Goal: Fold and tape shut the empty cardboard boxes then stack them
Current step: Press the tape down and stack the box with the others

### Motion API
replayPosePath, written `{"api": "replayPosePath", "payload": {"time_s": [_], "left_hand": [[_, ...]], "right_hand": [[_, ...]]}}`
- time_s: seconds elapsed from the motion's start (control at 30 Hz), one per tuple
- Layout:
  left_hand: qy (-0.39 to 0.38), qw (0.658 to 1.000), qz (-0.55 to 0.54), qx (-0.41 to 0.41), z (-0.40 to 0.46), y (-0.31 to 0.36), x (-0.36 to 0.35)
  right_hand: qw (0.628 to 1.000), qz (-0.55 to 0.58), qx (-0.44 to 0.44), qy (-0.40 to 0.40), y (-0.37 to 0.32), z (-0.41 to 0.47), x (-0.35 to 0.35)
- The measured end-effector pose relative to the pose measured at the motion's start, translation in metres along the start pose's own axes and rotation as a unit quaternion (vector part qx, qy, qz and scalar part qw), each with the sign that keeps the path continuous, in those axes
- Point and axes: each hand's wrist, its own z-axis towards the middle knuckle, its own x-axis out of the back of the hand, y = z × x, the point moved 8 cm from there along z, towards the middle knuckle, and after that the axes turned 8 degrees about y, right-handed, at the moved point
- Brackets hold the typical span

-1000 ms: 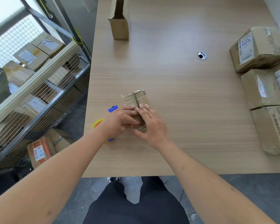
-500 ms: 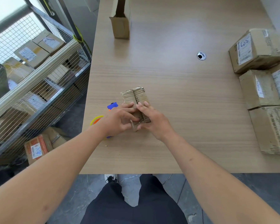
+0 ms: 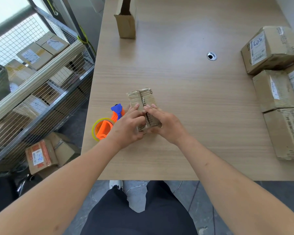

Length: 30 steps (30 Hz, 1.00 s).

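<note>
Box in hand: the small cardboard box (image 3: 143, 107) lies flat on the counter (image 3: 185, 102) near your edge, its two top flaps meeting along a centre seam that runs away from you.
Left hand: your left hand (image 3: 129, 126) curls round the near left corner, fingers (image 3: 134, 107) lying on the left flap, closed on the box.
Right hand: your right hand (image 3: 165, 124) presses the right flap flat, fingers (image 3: 150, 108) spread along the seam, thumb tucked under the near end.
Handling: empty corrugated card, so judge it light and a little springy; the flaps will likely lift if you let go. It crushes easily, so press on the flaps near the seam and hold by the corners, not mid-wall.
Tape: the orange tape dispenser (image 3: 107, 124) sits just beside your left hand, touching nothing you hold.
Next call: keep one hand pinning the seam while the other fetches the dispenser.
Others: an open box (image 3: 126, 22) stands at the far end; closed boxes (image 3: 277, 92) sit at the right.
</note>
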Motion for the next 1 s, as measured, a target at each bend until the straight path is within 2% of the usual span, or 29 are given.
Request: {"api": "replayPosePath", "payload": {"time_s": [0.07, 0.13, 0.2, 0.27, 0.43, 0.57, 0.67, 0.83, 1.0], "left_hand": [[-0.033, 0.999, -0.022, 0.029, 0.001, -0.001, 0.001], [-0.062, 0.997, -0.019, 0.047, 0.002, 0.002, 0.003], [-0.080, 0.996, 0.013, 0.041, 0.002, 0.006, 0.003], [-0.086, 0.995, 0.048, 0.020, 0.002, 0.011, 0.000], [-0.033, 0.995, 0.099, 0.003, 0.007, 0.022, 0.003], [-0.042, 0.992, 0.115, 0.023, 0.006, 0.021, -0.005], [-0.038, 0.993, 0.107, 0.041, 0.006, 0.021, -0.008], [-0.026, 0.993, 0.102, 0.055, 0.006, 0.020, -0.011], [-0.022, 0.991, 0.098, 0.084, 0.009, 0.022, -0.011]], "right_hand": [[1.000, 0.003, 0.022, 0.017, 0.004, -0.005, 0.011], [0.994, -0.051, 0.050, 0.081, 0.004, -0.015, 0.024], [0.984, -0.100, 0.037, 0.146, 0.004, -0.027, 0.032], [0.983, -0.067, 0.000, 0.171, 0.007, -0.035, 0.030], [0.979, 0.041, -0.057, 0.192, 0.013, -0.049, 0.031], [0.967, 0.076, -0.136, 0.202, 0.023, -0.054, 0.033], [0.961, 0.057, -0.172, 0.209, 0.025, -0.053, 0.031], [0.950, -0.022, -0.174, 0.257, 0.009, -0.062, 0.023], [0.970, -0.038, -0.159, 0.181, 0.010, -0.053, 0.020]]}}
